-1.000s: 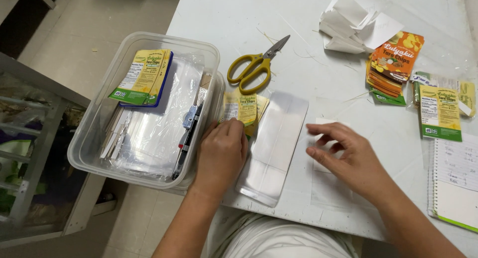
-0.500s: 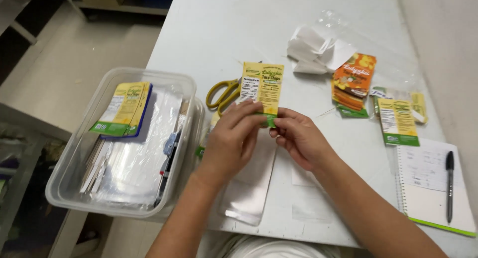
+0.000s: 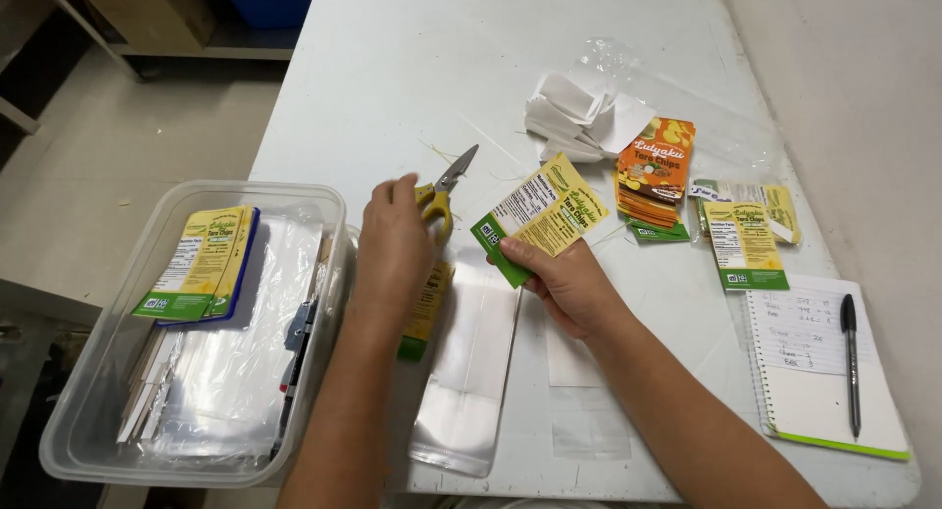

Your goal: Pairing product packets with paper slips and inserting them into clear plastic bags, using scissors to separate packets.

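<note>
Both forearms are bare up to the picture's lower edge, with no sleeves in view. The left hand (image 3: 392, 249) and right hand (image 3: 569, 288) wear no gloves, rings or watch.

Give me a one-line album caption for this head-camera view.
Right hand holds a yellow-green label card while left hand reaches for yellow-handled scissors.

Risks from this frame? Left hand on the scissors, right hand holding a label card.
1. The left hand covers the handles of the scissors, blades pointing away toward table centre; a blind grab might nick fingers.
2. The clear pouch overhangs the near edge of the table; the left forearm lying beside it may knock it off.
3. The right hand pinches the label card only by a corner, so it may slip.
</note>
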